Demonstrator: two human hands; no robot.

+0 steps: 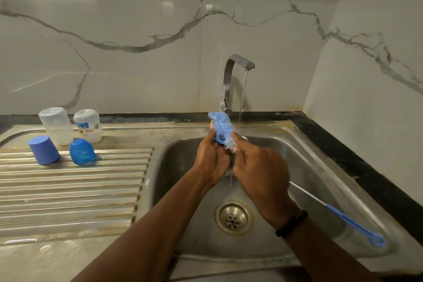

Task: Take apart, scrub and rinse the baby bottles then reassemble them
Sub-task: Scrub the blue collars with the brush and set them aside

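Observation:
Over the sink basin [304, 167], my left hand [211, 158] grips a small blue bottle collar [220, 138]. My right hand [258, 174] holds the stem of a bottle brush; its blue-and-white bristle head [223, 124] sticks up against the collar, and its blue handle [354, 224] trails down to the right. Two clear bottle bodies stand upside down at the back of the drainboard, a plain one [56, 125] and a printed one [88, 125]. In front of them, two blue caps [43, 149] [82, 151] stand mouth down.
The steel tap [233, 75] runs a thin stream of water just right of the brush head. The drain strainer [233, 217] lies below my hands. The ribbed drainboard [68, 190] stretches left. Marble walls close the back and right, where a black counter edge [366, 167] runs.

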